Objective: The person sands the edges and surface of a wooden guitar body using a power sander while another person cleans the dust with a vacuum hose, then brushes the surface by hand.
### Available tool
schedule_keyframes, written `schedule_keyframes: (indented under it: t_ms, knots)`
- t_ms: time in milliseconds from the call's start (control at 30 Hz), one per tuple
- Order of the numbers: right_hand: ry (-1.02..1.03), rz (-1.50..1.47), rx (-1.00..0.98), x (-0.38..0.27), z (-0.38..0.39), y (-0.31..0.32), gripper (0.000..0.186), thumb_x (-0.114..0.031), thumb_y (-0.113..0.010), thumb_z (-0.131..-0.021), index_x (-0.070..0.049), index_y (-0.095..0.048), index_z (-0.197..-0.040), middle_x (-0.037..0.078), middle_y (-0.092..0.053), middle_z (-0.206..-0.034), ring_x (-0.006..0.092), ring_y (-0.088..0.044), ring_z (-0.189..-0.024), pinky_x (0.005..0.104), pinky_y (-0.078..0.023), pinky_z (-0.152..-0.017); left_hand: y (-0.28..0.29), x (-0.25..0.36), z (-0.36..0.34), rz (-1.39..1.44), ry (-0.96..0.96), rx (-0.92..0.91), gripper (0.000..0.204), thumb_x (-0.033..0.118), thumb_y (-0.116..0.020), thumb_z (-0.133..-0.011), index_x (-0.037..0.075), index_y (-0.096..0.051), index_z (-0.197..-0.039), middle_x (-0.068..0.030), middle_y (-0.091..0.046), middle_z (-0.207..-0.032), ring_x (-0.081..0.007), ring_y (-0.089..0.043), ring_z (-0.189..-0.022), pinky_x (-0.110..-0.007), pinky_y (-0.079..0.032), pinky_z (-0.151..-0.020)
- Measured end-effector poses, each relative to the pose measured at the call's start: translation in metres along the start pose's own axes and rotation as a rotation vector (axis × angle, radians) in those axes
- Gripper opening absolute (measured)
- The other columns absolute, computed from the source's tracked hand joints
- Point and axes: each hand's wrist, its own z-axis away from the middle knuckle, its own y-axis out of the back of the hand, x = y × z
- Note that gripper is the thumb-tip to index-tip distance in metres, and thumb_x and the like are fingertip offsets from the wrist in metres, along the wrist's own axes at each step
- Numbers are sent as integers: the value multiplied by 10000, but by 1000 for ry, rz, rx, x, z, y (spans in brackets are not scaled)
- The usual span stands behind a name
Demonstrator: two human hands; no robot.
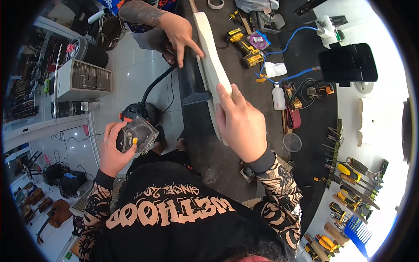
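My left hand (114,148) is wrapped round a black handheld tool (139,134) with a clear, dusty housing, raised off to the left of the bench. My right hand (242,122) grips the near part of a long, pale, curved piece (212,56), fingers over its edge and thumb on its left side. That piece stands on edge along the dark bench. Against its left side lies a black vacuum nozzle (192,83). At the far end another person's hand (179,35) reaches in, fingers at the nozzle and the pale piece.
A vacuum cleaner (146,112) with a black hose stands on the tiled floor to the left. On the dark bench (203,159) lie a yellow drill (248,50), blue cable, a white bottle (278,97) and a round clear lid (292,142). A phone (349,63) hangs at right.
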Motion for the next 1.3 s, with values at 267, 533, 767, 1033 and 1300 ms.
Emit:
schedule_keyframes:
  t_ms: [267,533,767,1033,1300]
  knots:
    - [4,130,-49,-6,-33,-6,433,-183,-753,-997,-37,-745,-1404,156,-727,-906,327,-777,-719,452,-624,-623,22,-29,30,9,-24,70,740,124,-892,-801,120,-623,-1490,-182,-628,-1417,-451,-725,-1190,-497,-611,-1005]
    - [-307,-187,-132,-40,-13,-8,538,-237,-723,-1071,12,-631,-1539,342,-785,-1214,507,-782,-1076,554,-622,-927,40,-71,54,99,-24,127,718,128,-898,-801,112,-642,-1472,-171,-631,-1404,-445,-713,-1229,-503,-599,-1037]
    - [-522,-454,209,-101,69,-36,507,-159,-585,-1206,13,-481,-1670,285,-621,-1581,414,-631,-1456,462,-501,-1198,67,-121,52,146,-47,145,714,126,-900,-827,99,-644,-1493,-181,-630,-1436,-419,-687,-1298,-486,-578,-1096]
    - [-593,-466,374,-120,106,-80,462,-227,-615,-1211,-15,-531,-1613,240,-702,-1461,342,-693,-1362,414,-517,-1152,114,-184,46,276,-150,133,675,106,-897,-858,43,-645,-1481,-173,-638,-1396,-376,-662,-1279,-457,-551,-1113]
    - [-737,-450,427,-141,105,-88,446,-216,-739,-1130,-8,-629,-1509,195,-787,-1323,245,-749,-1222,389,-561,-1075,177,-241,29,1328,158,90,599,204,-717,-1023,143,-580,-1604,-97,-672,-1312,-217,-711,-985,-373,-611,-698]
